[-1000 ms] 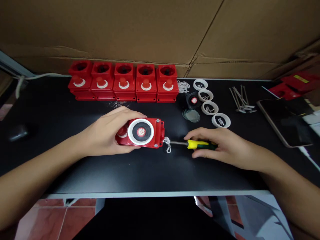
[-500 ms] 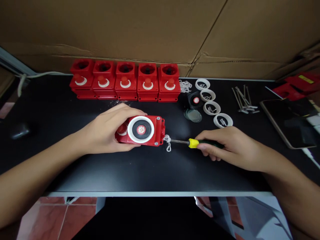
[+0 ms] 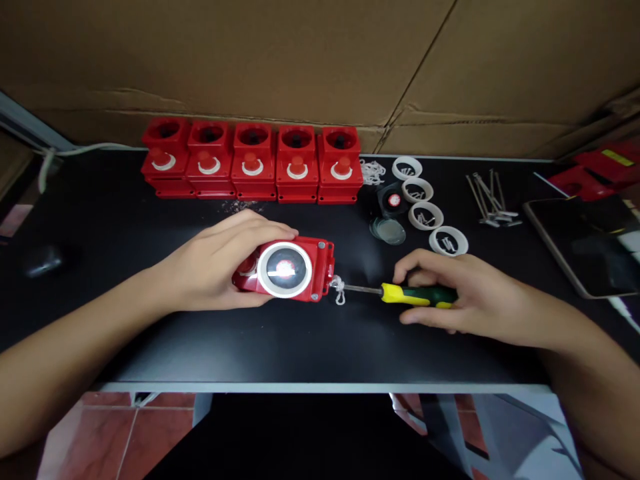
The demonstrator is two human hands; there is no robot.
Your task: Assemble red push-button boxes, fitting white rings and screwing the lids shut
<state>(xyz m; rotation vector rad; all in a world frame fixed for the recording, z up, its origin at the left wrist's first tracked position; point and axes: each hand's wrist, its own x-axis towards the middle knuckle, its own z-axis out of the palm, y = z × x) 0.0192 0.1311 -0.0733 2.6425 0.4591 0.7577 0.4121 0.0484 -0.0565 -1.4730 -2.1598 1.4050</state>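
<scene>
My left hand (image 3: 215,267) is wrapped round the left end of a red box (image 3: 319,267), held over the black table. On its face sits a white-ringed dial (image 3: 264,283) with a black centre, glare lying across it. A red knob is partly hidden by my fingers. From the box's right end hangs a knotted white cord (image 3: 339,291). In my right hand (image 3: 465,293) lies a green and yellow screwdriver (image 3: 425,295), its butt in the palm and thumb and forefinger spread off the handle. The shaft points left to the box's right end; its tip is hidden at the cord.
Several red boxes with knobs (image 3: 251,163) stand in a row at the back. Right of them are white cord (image 3: 373,172), white rings (image 3: 449,241) with small metal parts, clear discs (image 3: 390,231) and metal rods (image 3: 495,200). A phone (image 3: 575,247) lies far right, a black mouse (image 3: 44,260) far left.
My right fingers have loosened and spread from the screwdriver handle, showing more of it. The red box has shifted slightly right and down, and glare now crosses its dial.
</scene>
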